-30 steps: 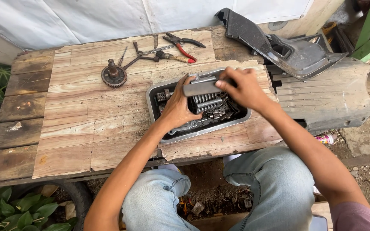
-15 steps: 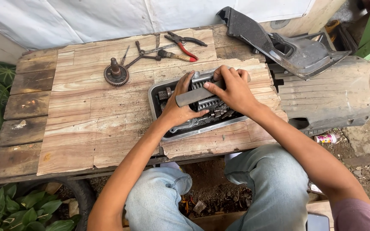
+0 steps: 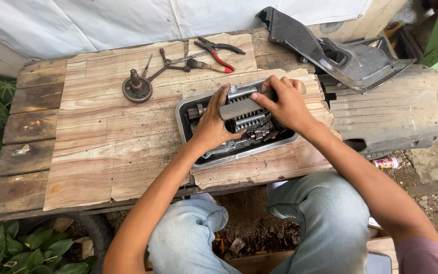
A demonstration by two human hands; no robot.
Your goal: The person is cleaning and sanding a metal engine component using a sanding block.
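Both my left hand (image 3: 213, 127) and right hand (image 3: 285, 104) pinch the grey bar (image 3: 244, 108) over the metal tray (image 3: 186, 133), gear (image 3: 137, 89) idle at ten o'clock, keeping greasy parts contained.

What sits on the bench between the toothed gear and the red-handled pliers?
In the head view, between the toothed gear and the red-handled pliers lie a few slim hand tools, including a wooden-handled one.

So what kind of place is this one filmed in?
Probably an outdoor, makeshift repair spot: a rough plank workbench with pliers, a toothed gear, a metal tray of greasy engine parts, and bare dirt and plants around.
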